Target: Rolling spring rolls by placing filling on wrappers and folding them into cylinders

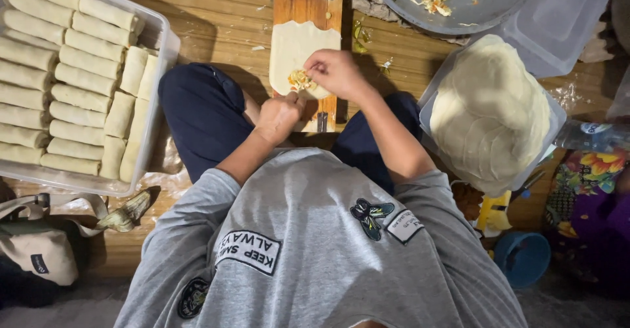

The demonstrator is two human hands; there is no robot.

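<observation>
- Head view: a pale, thin wrapper sheet (293, 51) is seen laid flat on a narrow wooden board (308, 0), which rests on the wooden plank floor (223, 13) in front of the seated person's knees.
- A small heap of chopped filling (300, 79), yellow and orange with some green, is seen on the near end of the wrapper sheet.
- The right hand (336, 72) is held over the near end of the sheet, its fingertips pinched narrowly together right at the filling; whether filling is actually gripped cannot be told.
- The left hand (280, 115) is curled into a loose fist at the near edge of the sheet, just beside the filling; whether anything is held inside it cannot be told.
- To the left, a clear plastic tray (159, 42) is packed with rows of finished pale rolls (79, 42).
- To the right, a tall stack of round wrappers (489, 108) is piled in a clear container.
- At the top right, a grey round pan (459, 10) with scraps of the same filling is seen.
- A small blue cup (522, 259) is seen low on the right, and a beige bag (39, 249) low on the left.
</observation>
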